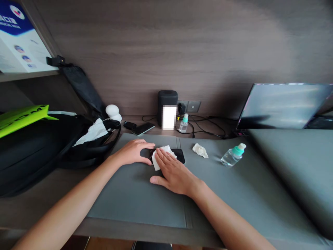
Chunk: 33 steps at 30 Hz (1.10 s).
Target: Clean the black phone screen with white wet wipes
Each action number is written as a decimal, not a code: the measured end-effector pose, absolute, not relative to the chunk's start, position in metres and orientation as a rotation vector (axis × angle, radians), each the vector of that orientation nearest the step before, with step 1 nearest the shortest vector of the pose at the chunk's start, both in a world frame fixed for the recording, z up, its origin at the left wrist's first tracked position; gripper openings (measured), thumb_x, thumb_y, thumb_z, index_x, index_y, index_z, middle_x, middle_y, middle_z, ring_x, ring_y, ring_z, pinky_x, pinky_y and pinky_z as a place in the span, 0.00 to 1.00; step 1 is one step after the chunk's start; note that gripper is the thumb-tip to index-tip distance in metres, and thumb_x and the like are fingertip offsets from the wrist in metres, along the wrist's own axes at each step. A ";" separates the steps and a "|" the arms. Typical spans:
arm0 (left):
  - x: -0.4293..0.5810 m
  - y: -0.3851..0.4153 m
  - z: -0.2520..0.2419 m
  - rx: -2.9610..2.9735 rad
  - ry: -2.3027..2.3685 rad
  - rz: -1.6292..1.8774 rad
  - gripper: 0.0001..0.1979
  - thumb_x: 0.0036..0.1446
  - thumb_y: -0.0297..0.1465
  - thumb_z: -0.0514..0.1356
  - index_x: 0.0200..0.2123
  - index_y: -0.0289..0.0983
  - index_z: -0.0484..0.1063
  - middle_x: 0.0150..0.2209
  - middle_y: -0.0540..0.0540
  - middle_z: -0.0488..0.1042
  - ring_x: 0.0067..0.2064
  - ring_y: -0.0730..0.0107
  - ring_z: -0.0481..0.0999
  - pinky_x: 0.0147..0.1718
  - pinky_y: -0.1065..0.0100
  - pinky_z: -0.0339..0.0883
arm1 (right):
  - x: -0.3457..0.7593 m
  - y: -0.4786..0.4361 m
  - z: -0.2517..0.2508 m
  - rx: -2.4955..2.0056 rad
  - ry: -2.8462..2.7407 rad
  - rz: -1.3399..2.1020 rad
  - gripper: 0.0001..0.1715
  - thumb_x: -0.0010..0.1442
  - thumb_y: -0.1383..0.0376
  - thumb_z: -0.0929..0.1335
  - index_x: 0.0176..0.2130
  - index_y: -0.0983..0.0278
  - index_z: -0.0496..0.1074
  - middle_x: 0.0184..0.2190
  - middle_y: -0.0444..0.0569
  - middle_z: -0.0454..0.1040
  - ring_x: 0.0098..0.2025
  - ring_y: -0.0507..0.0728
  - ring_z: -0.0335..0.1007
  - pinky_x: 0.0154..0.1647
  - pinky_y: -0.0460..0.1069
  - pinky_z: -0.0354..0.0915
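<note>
A dark-screened smartphone point(180, 156) lies flat on the grey desk mat point(135, 198). Over its left part is a white tissue point(157, 164), pressed down by the outstretched fingers of my right hand point(173, 170); the thumb sticks out to the left. My left hand point(134, 152) is at the phone's left end, thumb and fingers spread around that edge. Part of the phone is hidden under the tissue and the right hand. To the right lies a crumpled tissue point(200, 150), and beyond it a clear spray bottle with a green collar point(232, 155), which looks tilted.
Along the back stand a black speaker point(167, 95), a second small bottle point(183, 125), cables point(208, 133) and another phone point(143, 128). A black bag point(39, 149) is at the left, near a white round object point(113, 111). A laptop point(283, 106) and a grey padded case point(293, 156) occupy the right.
</note>
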State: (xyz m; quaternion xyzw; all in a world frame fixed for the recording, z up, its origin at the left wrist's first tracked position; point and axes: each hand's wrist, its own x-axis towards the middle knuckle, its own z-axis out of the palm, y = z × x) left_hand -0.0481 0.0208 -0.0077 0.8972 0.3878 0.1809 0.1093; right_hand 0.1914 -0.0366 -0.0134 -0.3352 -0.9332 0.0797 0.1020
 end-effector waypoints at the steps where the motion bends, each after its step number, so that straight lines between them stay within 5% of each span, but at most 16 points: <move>1: -0.048 0.020 -0.007 2.627 1.134 0.533 0.33 0.47 0.46 0.71 0.56 0.43 0.72 0.52 0.46 0.78 0.52 0.57 0.75 0.52 0.60 0.67 | 0.197 -0.038 -0.013 -1.006 -2.742 0.216 0.52 0.65 0.39 0.55 0.69 0.75 0.48 0.69 0.64 0.46 0.72 0.66 0.37 0.70 0.61 0.46; 7: -0.047 0.017 -0.003 2.607 1.144 0.521 0.34 0.48 0.46 0.70 0.58 0.44 0.70 0.50 0.45 0.78 0.50 0.57 0.76 0.50 0.62 0.67 | 0.232 -0.040 -0.014 -1.079 -2.714 0.069 0.41 0.70 0.48 0.57 0.70 0.71 0.48 0.69 0.62 0.48 0.71 0.65 0.40 0.69 0.63 0.51; 12: -0.046 0.017 -0.002 2.612 1.150 0.517 0.33 0.48 0.46 0.70 0.57 0.45 0.71 0.48 0.46 0.78 0.48 0.57 0.76 0.48 0.62 0.67 | 0.246 -0.042 -0.013 -1.119 -2.668 -0.015 0.27 0.72 0.62 0.57 0.66 0.66 0.58 0.66 0.57 0.58 0.68 0.63 0.51 0.66 0.62 0.58; 16: -0.046 0.017 -0.002 2.598 1.161 0.505 0.34 0.47 0.47 0.70 0.57 0.44 0.71 0.49 0.45 0.77 0.50 0.56 0.75 0.48 0.62 0.67 | 0.267 -0.045 -0.003 -1.087 -2.678 -0.093 0.26 0.71 0.66 0.56 0.65 0.67 0.60 0.65 0.58 0.61 0.67 0.63 0.56 0.65 0.62 0.60; 22: -0.046 0.018 -0.003 2.601 1.159 0.503 0.33 0.47 0.48 0.70 0.55 0.45 0.72 0.47 0.44 0.77 0.47 0.55 0.76 0.45 0.62 0.67 | 0.318 -0.073 0.000 -1.225 -2.667 -0.199 0.27 0.71 0.65 0.57 0.67 0.63 0.57 0.66 0.54 0.59 0.67 0.63 0.56 0.65 0.63 0.61; 29: -0.046 0.018 -0.002 2.581 1.161 0.475 0.32 0.48 0.49 0.68 0.55 0.44 0.72 0.48 0.44 0.76 0.47 0.55 0.75 0.46 0.61 0.67 | 0.312 -0.081 0.008 -1.283 -2.676 -0.126 0.39 0.68 0.50 0.62 0.69 0.65 0.51 0.67 0.58 0.56 0.68 0.66 0.52 0.65 0.66 0.57; 33: -0.046 0.017 -0.003 2.566 1.126 0.453 0.35 0.51 0.50 0.66 0.60 0.46 0.66 0.53 0.44 0.74 0.55 0.54 0.71 0.52 0.59 0.64 | 0.250 -0.056 0.030 -1.161 -2.628 -0.071 0.33 0.68 0.49 0.61 0.65 0.64 0.61 0.63 0.58 0.64 0.65 0.67 0.58 0.65 0.69 0.53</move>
